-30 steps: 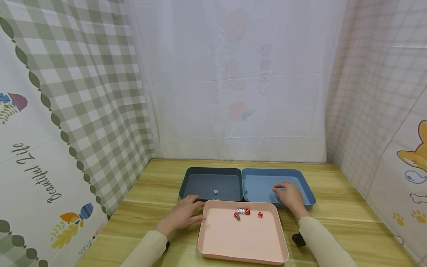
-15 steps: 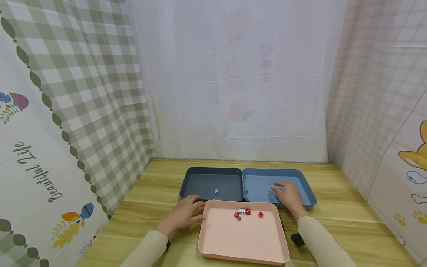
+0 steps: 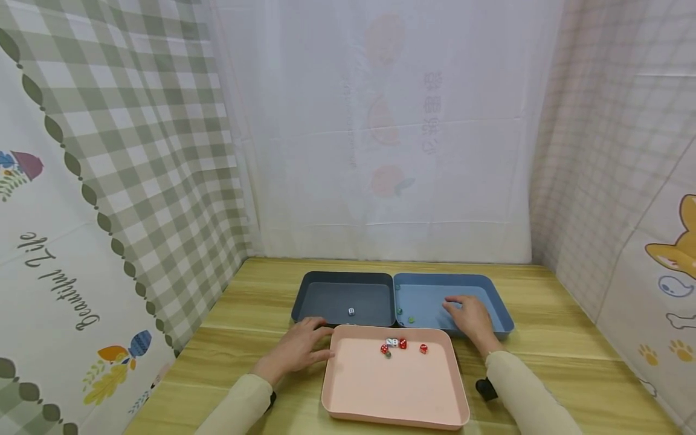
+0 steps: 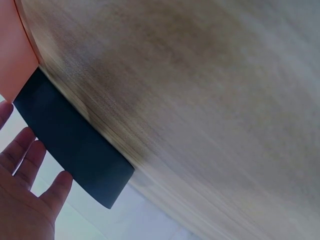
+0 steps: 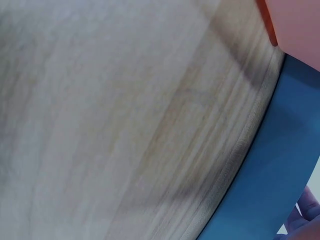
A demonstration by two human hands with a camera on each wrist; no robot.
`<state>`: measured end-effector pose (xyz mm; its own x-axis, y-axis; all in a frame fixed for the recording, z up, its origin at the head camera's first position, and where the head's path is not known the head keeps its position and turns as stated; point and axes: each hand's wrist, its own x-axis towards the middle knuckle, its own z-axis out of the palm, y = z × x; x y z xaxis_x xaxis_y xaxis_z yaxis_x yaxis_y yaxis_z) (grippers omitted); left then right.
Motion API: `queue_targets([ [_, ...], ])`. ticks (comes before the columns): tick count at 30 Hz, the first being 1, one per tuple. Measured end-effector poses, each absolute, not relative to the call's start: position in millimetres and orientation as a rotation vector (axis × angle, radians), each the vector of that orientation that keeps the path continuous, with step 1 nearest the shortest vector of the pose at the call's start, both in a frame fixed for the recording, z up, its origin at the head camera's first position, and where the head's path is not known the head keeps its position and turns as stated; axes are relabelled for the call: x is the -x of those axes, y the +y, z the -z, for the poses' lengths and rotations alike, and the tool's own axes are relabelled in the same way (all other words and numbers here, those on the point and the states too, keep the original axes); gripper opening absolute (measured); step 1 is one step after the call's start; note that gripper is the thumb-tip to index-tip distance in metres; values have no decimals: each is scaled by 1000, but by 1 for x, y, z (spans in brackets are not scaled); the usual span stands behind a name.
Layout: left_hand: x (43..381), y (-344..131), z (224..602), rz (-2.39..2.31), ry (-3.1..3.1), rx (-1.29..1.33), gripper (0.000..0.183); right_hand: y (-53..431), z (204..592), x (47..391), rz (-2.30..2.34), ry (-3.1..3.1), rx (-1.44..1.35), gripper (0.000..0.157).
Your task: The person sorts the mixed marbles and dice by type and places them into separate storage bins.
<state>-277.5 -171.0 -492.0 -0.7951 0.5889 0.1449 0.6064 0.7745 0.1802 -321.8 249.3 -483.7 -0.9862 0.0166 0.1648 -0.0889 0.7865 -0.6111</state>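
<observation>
green die (image 3: 411,319) has rolled left across the light blue tray (image 3: 502,319) vs 0.5 s ago, now well apart from right hand (image 3: 472,319), fingers relaxed, empty. left hand (image 3: 298,348) unmoved, flat beside pink tray (image 3: 348,411). left wrist: fingers (image 4: 30,160) spread by dark tray (image 4: 75,150). right wrist: blue wall, counter (image 5: 100,125), fingers barely seen.

Pale wooden desk (image 3: 544,338), grain running crosswise. Resting directly on it: dark grey tray (image 3: 310,290) at back left, blue tray (image 3: 497,305) touching its right side, pink tray (image 3: 391,393) in front, close against both.
</observation>
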Motion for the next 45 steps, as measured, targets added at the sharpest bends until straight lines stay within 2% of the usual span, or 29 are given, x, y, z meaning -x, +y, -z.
queue_targets([
  [45,276,-170,492,338,-2876,954,51,247,490,308,-971,-2796,-215,32],
])
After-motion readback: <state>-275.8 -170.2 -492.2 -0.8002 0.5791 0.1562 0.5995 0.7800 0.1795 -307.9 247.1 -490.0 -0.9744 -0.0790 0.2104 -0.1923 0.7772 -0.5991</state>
